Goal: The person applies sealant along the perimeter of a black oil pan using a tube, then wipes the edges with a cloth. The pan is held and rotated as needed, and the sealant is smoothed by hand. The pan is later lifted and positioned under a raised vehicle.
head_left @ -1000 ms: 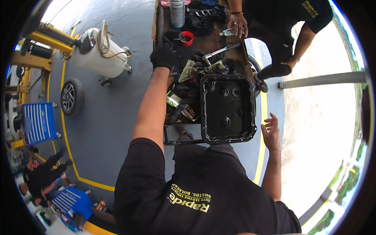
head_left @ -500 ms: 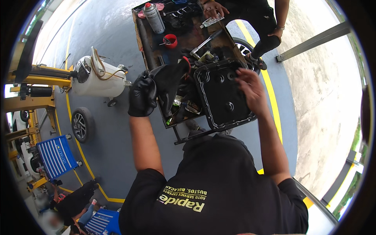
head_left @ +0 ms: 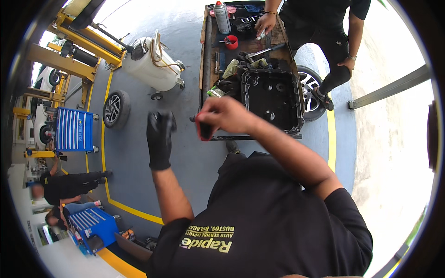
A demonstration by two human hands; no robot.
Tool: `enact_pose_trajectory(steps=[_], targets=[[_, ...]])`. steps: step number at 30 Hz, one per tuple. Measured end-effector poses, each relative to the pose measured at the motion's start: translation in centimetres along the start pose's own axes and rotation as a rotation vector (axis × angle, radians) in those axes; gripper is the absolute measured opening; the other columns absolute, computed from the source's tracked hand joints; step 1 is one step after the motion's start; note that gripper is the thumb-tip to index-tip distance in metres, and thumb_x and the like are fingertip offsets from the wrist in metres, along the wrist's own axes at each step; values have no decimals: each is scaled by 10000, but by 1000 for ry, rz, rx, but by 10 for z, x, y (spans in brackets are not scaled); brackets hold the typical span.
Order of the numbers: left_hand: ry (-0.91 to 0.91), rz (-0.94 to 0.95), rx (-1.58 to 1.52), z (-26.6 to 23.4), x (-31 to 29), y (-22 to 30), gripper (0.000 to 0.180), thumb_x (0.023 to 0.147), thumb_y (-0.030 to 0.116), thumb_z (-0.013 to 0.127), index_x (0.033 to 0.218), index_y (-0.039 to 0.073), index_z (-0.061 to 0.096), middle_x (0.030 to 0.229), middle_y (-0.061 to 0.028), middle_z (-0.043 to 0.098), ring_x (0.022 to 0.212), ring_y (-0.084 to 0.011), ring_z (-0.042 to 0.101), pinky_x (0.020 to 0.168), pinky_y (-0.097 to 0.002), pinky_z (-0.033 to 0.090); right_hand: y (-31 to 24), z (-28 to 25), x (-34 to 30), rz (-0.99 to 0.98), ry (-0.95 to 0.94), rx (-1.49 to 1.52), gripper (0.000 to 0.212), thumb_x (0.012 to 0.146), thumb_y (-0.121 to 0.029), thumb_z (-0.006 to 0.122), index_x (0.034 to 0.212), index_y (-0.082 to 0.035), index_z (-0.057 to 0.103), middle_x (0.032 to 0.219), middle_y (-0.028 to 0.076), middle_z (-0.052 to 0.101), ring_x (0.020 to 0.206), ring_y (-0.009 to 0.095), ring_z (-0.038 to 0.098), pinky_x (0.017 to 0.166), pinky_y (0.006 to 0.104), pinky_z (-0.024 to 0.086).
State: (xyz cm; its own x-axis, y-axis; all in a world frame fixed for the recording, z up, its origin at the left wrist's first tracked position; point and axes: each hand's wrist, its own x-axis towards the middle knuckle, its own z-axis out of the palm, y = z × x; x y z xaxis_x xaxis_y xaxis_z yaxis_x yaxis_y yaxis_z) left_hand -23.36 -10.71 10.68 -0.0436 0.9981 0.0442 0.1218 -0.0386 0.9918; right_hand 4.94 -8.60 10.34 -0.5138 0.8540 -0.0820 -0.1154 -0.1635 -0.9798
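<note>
A black glove covers my left hand [head_left: 160, 141], raised over the floor left of the cart, its fingers smeared by motion. My bare right hand [head_left: 225, 114] is closed on the red cuff of another black glove [head_left: 204, 129], held in front of the cart's near edge. Much of that glove is hidden or foreshortened. Beyond my right forearm, a black oil pan [head_left: 264, 100] with a bolt-holed rim lies on the cart [head_left: 204, 69]. Behind the pan rests a long-handled ratchet [head_left: 266, 52] beside dark rags.
On the cart stand a spray can [head_left: 222, 19] and a red cup [head_left: 231, 43]. Across it, a co-worker's hand [head_left: 266, 24] holds a small tube. A wheel [head_left: 311, 95] lies right of the cart; another wheel [head_left: 116, 109], a white tank [head_left: 155, 69] and a blue tool cabinet [head_left: 74, 129] stand left.
The loose glove has passed from my left hand to my right. My right hand has come left, away from the pan. The view has shifted, showing more of the left side.
</note>
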Motion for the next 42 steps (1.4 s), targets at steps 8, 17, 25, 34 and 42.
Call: enact_pose_trajectory(steps=[8,17,25,34,42], targets=[[189,-248,386,11,-166,-14,299,1050,269,790,1003,-3,677,874,-31,681,770,-121,582,694,-345,525,49,88,-47,-11,-46,-415,172,1095,-141,793,1079,16,724,977,119,810,848,153,822,729,351,637],[53,-204,504,-9,-159,19,217,1015,199,772,978,-14,749,858,-115,758,765,-204,691,711,-396,570,30,130,-80,-971,-65,-843,196,916,0,703,1096,-69,666,1256,145,633,1158,401,679,918,477,619],[214,163,870,-20,-144,12,208,1013,217,743,960,15,753,851,-190,787,761,-333,775,717,-459,593,62,163,-51,-194,-349,-1274,260,969,-51,659,1219,-50,732,1280,211,738,1200,395,762,961,474,654],[-125,72,-591,-65,-130,38,558,1215,455,517,1540,17,631,1448,-240,744,1292,-407,748,1056,-586,608,72,109,26,142,-266,-553,262,1091,-150,658,1294,-61,797,1197,99,820,1008,217,789,893,355,642],[-301,164,-883,-112,-150,50,788,1171,569,566,1665,-35,456,1643,-290,570,1503,-411,597,1253,-593,484,7,192,-4,132,-73,434,483,1253,-327,478,1647,-55,536,1314,34,769,938,70,736,749,232,620]])
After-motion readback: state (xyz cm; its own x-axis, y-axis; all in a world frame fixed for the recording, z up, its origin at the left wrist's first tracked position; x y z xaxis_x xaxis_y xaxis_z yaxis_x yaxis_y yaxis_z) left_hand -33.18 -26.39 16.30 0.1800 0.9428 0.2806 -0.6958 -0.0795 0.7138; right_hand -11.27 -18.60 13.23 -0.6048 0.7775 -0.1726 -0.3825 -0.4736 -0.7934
